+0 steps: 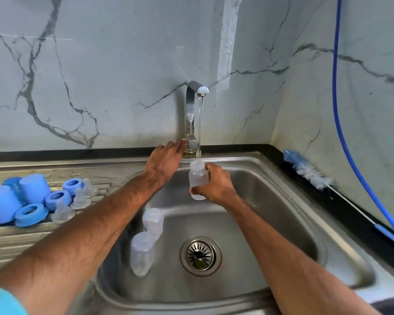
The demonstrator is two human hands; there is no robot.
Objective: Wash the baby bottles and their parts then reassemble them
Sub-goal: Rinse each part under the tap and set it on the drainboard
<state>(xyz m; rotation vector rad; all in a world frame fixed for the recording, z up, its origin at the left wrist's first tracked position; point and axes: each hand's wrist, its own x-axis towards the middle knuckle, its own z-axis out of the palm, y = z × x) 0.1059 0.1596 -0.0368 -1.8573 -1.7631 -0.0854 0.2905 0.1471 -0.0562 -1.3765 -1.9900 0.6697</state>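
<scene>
My right hand (pixel 216 185) grips a clear baby bottle (pixel 198 178) upright under the running tap (pixel 192 114), and water streams into its mouth. My left hand (pixel 166 159) reaches to the tap's handle at the base, fingertips touching it. Two more clear bottles (pixel 152 221) (pixel 142 253) lie in the steel sink (pixel 271 223) on the left side. On the drainboard at the left stand blue caps (pixel 1 204), blue collar rings (pixel 31 214) and clear teats (pixel 63 212).
A blue-and-white bottle brush (pixel 309 172) lies on the black counter edge at the right. A blue hose (pixel 337 110) hangs down the right wall. The drain strainer (pixel 200 255) sits in the middle of the basin.
</scene>
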